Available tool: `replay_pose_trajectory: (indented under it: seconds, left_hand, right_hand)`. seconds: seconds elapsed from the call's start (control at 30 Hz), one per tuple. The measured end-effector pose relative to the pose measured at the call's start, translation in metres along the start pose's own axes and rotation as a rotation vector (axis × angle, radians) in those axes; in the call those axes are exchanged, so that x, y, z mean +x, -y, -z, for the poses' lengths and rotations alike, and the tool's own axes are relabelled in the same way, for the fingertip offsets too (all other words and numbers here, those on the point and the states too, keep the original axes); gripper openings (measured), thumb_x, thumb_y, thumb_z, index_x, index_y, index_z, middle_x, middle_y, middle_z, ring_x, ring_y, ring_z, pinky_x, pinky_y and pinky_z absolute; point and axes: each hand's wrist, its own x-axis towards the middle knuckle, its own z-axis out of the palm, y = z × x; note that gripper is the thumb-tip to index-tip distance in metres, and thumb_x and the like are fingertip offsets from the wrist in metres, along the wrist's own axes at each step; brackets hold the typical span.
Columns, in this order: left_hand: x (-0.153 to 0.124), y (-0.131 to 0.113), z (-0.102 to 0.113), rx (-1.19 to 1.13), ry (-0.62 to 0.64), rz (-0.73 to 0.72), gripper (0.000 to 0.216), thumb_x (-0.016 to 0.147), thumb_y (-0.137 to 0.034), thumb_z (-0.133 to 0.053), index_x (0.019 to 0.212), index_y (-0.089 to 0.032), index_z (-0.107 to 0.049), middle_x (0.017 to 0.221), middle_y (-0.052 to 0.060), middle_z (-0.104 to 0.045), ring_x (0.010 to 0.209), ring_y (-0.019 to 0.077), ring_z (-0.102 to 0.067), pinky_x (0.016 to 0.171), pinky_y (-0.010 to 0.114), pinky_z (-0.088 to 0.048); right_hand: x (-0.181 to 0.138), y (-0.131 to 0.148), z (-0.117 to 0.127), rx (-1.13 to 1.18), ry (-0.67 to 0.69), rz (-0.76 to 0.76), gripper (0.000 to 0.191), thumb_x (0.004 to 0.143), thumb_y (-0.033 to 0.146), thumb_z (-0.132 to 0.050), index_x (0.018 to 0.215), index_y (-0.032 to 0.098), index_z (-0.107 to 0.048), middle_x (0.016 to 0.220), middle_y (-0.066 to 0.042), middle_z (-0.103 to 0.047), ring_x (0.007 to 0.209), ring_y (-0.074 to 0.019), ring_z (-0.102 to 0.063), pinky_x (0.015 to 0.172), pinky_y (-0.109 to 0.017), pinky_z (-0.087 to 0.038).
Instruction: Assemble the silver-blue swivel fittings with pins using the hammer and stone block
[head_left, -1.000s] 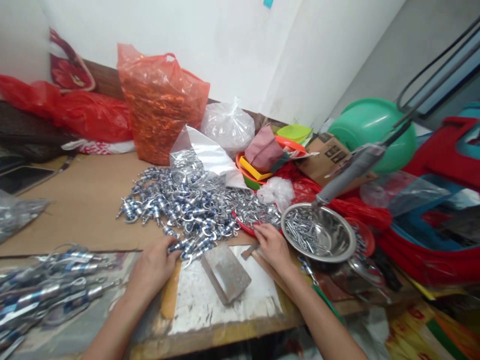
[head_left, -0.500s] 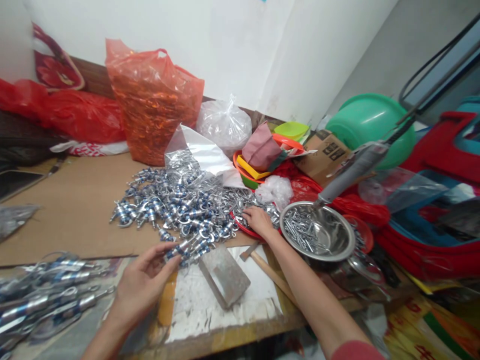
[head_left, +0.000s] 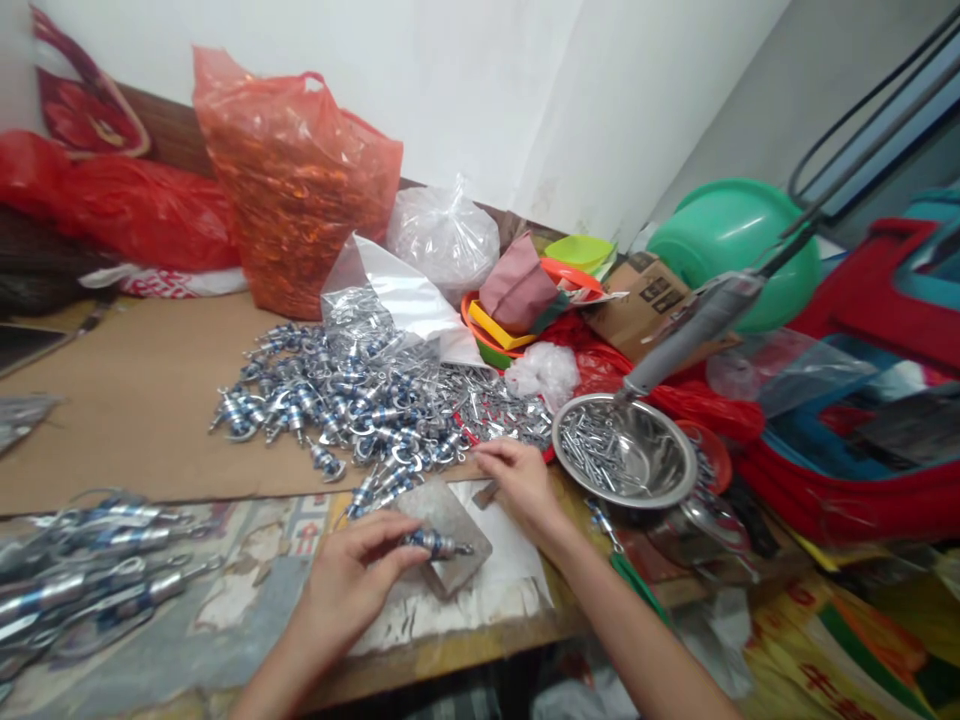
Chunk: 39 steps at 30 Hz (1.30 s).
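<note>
My left hand point(head_left: 367, 560) grips a silver metal fitting with blue bands point(head_left: 431, 541) between thumb and fingers. The fitting is held over a grey metal block point(head_left: 463, 515), its ringed tip pointing right. My right hand point(head_left: 523, 482) is at the near edge of a red tray heaped with small metal pieces point(head_left: 499, 410). Its thumb and forefinger are pinched together; whatever is between them is too small to name. Under the right wrist shows a hammer head point(head_left: 486, 494), the handle hidden by the arm. A pile of similar blue-banded fittings point(head_left: 352, 400) lies beyond both hands.
A steel bowl point(head_left: 679, 470) with metal pins stands to the right, a grey-handled tool point(head_left: 686, 325) slanting above it. More fittings point(head_left: 97, 570) lie at the near left. An orange plastic bag point(head_left: 300, 190) and a clear bag point(head_left: 444, 240) stand along the wall.
My left hand has taken a fitting from the pile's near edge and brought it right, over the block. My right hand has drawn back from the small metal pieces, fingers now pinched.
</note>
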Motion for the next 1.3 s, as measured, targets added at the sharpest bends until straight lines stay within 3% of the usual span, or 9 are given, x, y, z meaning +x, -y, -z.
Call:
replay_pose_trajectory:
  seconds: [0.13, 0.23, 0.43, 0.57, 0.77, 0.87, 0.97, 1.1, 1.3]
  left_hand:
    - [-0.001, 0.001, -0.001, 0.012, -0.017, -0.061, 0.016, 0.064, -0.024, -0.065, 0.078, -0.024, -0.072, 0.08, 0.003, -0.073, 0.075, 0.0186, -0.066, 0.069, 0.026, -0.052]
    - [-0.002, 0.001, -0.002, 0.023, -0.054, -0.048, 0.016, 0.062, -0.024, -0.065, 0.077, -0.024, -0.072, 0.078, 0.002, -0.073, 0.073, 0.0196, -0.066, 0.068, 0.028, -0.053]
    - [-0.002, -0.004, -0.001, -0.055, -0.06, 0.014, 0.018, 0.061, -0.025, -0.066, 0.078, -0.026, -0.072, 0.078, 0.002, -0.074, 0.073, 0.0203, -0.066, 0.069, 0.029, -0.053]
    - [-0.005, -0.006, -0.002, -0.164, -0.068, 0.025, 0.011, 0.06, -0.022, -0.066, 0.066, -0.027, -0.073, 0.072, 0.001, -0.073, 0.071, 0.0195, -0.065, 0.07, 0.029, -0.052]
    - [-0.007, -0.012, -0.001, -0.398, -0.021, 0.322, 0.01, 0.059, -0.029, -0.067, 0.062, -0.021, -0.072, 0.083, 0.006, -0.072, 0.08, 0.0235, -0.064, 0.063, 0.031, -0.054]
    - [-0.006, -0.016, 0.002, -0.259, 0.028, 0.249, 0.011, 0.062, -0.029, -0.064, 0.062, -0.022, -0.072, 0.089, 0.006, -0.071, 0.089, 0.0235, -0.061, 0.078, 0.034, -0.049]
    - [-0.004, -0.02, 0.005, -0.077, 0.049, 0.109, 0.013, 0.065, -0.031, -0.062, 0.061, -0.023, -0.071, 0.083, 0.004, -0.071, 0.083, 0.0219, -0.062, 0.081, 0.035, -0.046]
    - [-0.005, -0.024, 0.008, 0.023, 0.023, -0.024, 0.016, 0.068, -0.032, -0.058, 0.061, -0.023, -0.07, 0.081, 0.003, -0.069, 0.081, 0.0207, -0.062, 0.078, 0.032, -0.047]
    - [-0.011, -0.026, 0.01, -0.02, 0.099, -0.039, 0.02, 0.072, -0.031, -0.055, 0.06, -0.022, -0.068, 0.083, 0.002, -0.07, 0.08, 0.0192, -0.062, 0.077, 0.028, -0.047]
  right_hand:
    - [-0.041, 0.046, -0.011, 0.37, 0.071, 0.037, 0.01, 0.07, 0.013, -0.06, 0.073, 0.019, -0.068, 0.072, -0.001, -0.067, 0.069, -0.0134, -0.061, 0.067, -0.023, -0.048]
    - [-0.055, 0.059, -0.015, 0.436, 0.068, 0.023, 0.014, 0.068, 0.01, -0.059, 0.077, 0.019, -0.066, 0.071, 0.0, -0.066, 0.066, -0.0118, -0.06, 0.063, -0.021, -0.049]
    - [-0.061, 0.054, -0.013, 0.401, 0.083, 0.16, 0.016, 0.073, 0.011, -0.054, 0.084, 0.02, -0.061, 0.073, 0.0, -0.064, 0.067, -0.0121, -0.06, 0.062, -0.021, -0.049]
    - [-0.067, 0.05, -0.01, 0.317, 0.055, 0.28, 0.019, 0.077, 0.012, -0.052, 0.091, 0.022, -0.059, 0.077, -0.001, -0.065, 0.07, -0.013, -0.061, 0.067, -0.024, -0.049]
    - [-0.075, 0.037, -0.003, 0.134, 0.029, 0.551, 0.028, 0.078, 0.012, -0.05, 0.105, 0.021, -0.054, 0.096, -0.007, -0.063, 0.087, -0.0159, -0.059, 0.073, -0.027, -0.049]
    - [-0.074, 0.033, 0.003, -0.015, 0.015, 0.728, 0.029, 0.082, 0.009, -0.042, 0.103, 0.021, -0.057, 0.093, -0.008, -0.065, 0.083, -0.0148, -0.06, 0.068, -0.026, -0.048]
    - [-0.071, 0.036, 0.009, -0.1, 0.02, 0.816, 0.027, 0.083, 0.011, -0.043, 0.104, 0.019, -0.057, 0.094, -0.01, -0.065, 0.083, -0.0157, -0.06, 0.066, -0.026, -0.048]
    - [-0.069, 0.041, 0.012, -0.078, -0.004, 0.796, 0.027, 0.082, 0.011, -0.042, 0.099, 0.02, -0.061, 0.09, -0.009, -0.066, 0.078, -0.015, -0.061, 0.063, -0.026, -0.047]
    - [-0.077, 0.041, 0.004, 0.003, -0.023, 0.668, 0.028, 0.078, 0.008, -0.045, 0.093, 0.022, -0.064, 0.078, -0.005, -0.067, 0.069, -0.0135, -0.061, 0.059, -0.024, -0.048]
